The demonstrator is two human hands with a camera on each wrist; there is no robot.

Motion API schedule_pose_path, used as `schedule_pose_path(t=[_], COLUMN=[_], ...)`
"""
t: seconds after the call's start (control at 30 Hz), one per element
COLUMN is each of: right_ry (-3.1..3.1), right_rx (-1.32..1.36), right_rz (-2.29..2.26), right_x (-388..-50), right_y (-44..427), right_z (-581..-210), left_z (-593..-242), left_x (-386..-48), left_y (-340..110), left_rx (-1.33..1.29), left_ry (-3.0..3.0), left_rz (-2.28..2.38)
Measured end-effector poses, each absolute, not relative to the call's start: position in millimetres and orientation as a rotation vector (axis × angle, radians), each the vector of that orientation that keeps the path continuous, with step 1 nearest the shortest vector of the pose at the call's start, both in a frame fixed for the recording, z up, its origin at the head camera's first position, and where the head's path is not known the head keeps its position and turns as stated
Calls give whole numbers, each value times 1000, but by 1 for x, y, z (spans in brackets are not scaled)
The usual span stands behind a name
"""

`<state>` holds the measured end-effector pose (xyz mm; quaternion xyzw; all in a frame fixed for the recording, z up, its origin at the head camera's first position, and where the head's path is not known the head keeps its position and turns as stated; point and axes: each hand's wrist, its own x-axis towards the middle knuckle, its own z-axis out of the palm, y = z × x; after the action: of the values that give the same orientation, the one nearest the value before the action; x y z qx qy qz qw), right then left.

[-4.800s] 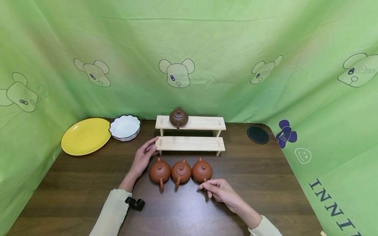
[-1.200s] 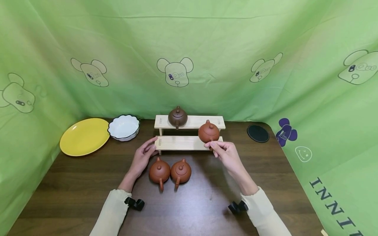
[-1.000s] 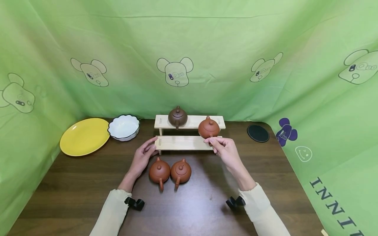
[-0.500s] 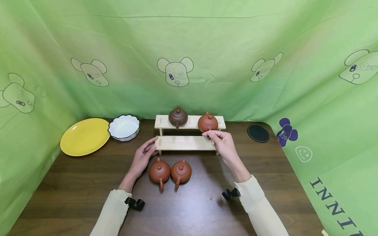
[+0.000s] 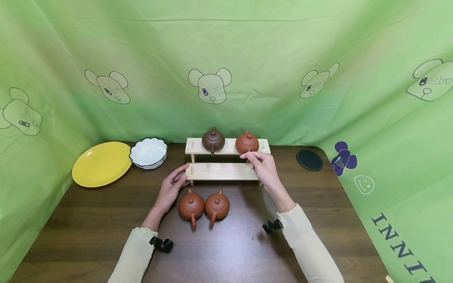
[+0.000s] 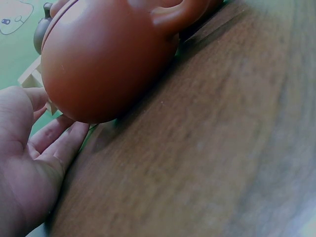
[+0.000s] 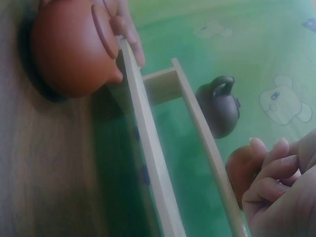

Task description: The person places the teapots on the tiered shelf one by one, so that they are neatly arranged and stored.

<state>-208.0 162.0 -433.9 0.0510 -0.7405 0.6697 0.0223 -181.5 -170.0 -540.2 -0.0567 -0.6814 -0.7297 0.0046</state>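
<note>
My right hand (image 5: pixel 264 169) pinches the handle of a reddish-brown clay teapot (image 5: pixel 247 142) at the right part of the upper board of a two-tier wooden rack (image 5: pixel 221 171). The fingers hide most of that handle; in the right wrist view the teapot's body (image 7: pixel 240 170) is level with the board. With thumb and fingers, my left hand (image 5: pixel 170 192) holds the left end of the lower board. A dark brown teapot (image 5: pixel 213 141) stands on the upper board, left of the red one. Two more reddish teapots, a left one (image 5: pixel 191 205) and a right one (image 5: pixel 217 206), sit side by side before the rack.
At the back left lie a yellow oval plate (image 5: pixel 100 165) and a white scalloped bowl (image 5: pixel 149 153). A black round coaster (image 5: pixel 309 160) is at the back right. Green printed cloth (image 5: pixel 262 59) hangs around the wooden table (image 5: pixel 311 220).
The right hand has lifted the rightmost teapot from the table and brought it over the lower board, back to the upper one. The left hand has kept its place on the rack.
</note>
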Motion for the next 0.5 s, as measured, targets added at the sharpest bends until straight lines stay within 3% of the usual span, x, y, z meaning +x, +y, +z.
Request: schedule_pose_path(t=[0.5], right_ry=[-2334], right_rx=[121], right_rz=[2002], right_x=[-217], right_y=[151], right_z=[-431], left_z=[-539], left_x=[-181], left_y=[-171], left_rx=[-174], left_ry=[-2159], left_rz=[-2280])
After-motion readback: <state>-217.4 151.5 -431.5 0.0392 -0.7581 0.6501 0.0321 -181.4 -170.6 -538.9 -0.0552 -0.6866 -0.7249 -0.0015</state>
